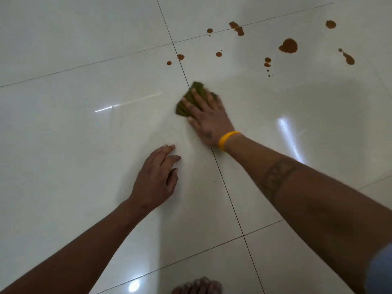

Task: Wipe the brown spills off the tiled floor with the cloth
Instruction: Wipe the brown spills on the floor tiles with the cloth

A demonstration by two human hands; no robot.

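Head view. The right hand (206,122) is pressing flat on the cloth (191,98), an olive-green, crumpled piece lying on the tiled floor (84,145) just beside a dark grout line. Its fingers (198,96) are lying straight and slightly spread over the top of the cloth, not curling round it; the cloth is sticking out past the fingertips toward the far side and to the left. A yellow wristband (227,140) is sitting on the right wrist, and a dark band marking is showing on the forearm behind it.

The left hand (157,179) is resting on the floor nearer the camera, well apart from the cloth. Its fingers (169,148) are loosely bent with the tips touching the tile, holding nothing.

The brown spills (288,46) are lying scattered beyond the cloth, on the far tiles: one large blot at upper right, smaller drops and streaks around it, and two small drops (175,60) close to the grout crossing, just beyond the cloth. The cloth is touching none of them.

Bare toes (197,286) are showing at the bottom edge. Bright light reflections are glinting on the glossy tiles. No containers in view.
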